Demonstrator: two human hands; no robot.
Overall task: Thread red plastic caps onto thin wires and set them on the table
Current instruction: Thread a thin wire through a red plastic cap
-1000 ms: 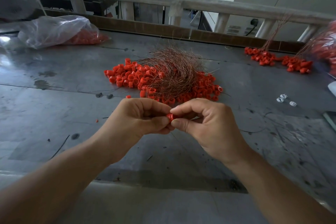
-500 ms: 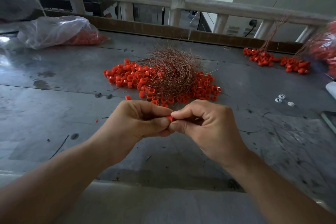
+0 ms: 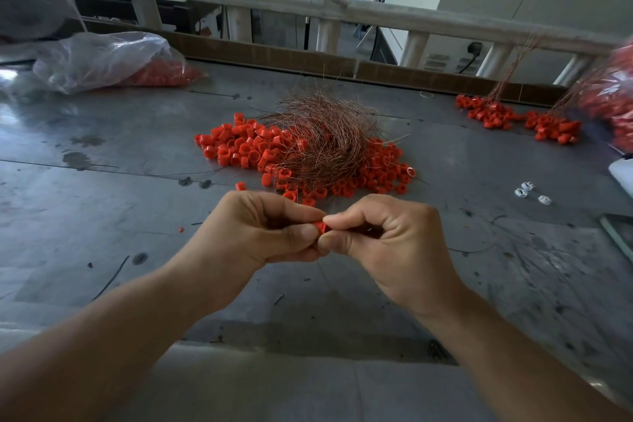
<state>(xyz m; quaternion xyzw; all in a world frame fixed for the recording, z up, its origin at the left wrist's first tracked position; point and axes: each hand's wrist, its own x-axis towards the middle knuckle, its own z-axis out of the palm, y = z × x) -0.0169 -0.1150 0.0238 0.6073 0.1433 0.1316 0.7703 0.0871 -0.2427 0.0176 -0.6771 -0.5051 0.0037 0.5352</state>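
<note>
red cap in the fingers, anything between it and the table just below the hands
Nothing visible. Both the left hand and right hand pinch the red cap above the table; only tiny scraps lie beneath. The loose cap pile under the wire tangle sits farther back.

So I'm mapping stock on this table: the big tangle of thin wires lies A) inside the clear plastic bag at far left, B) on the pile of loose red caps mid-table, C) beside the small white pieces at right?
B: the tangle of wires lies over the pile of loose red caps, well apart from the plastic bag and the white pieces.
</note>
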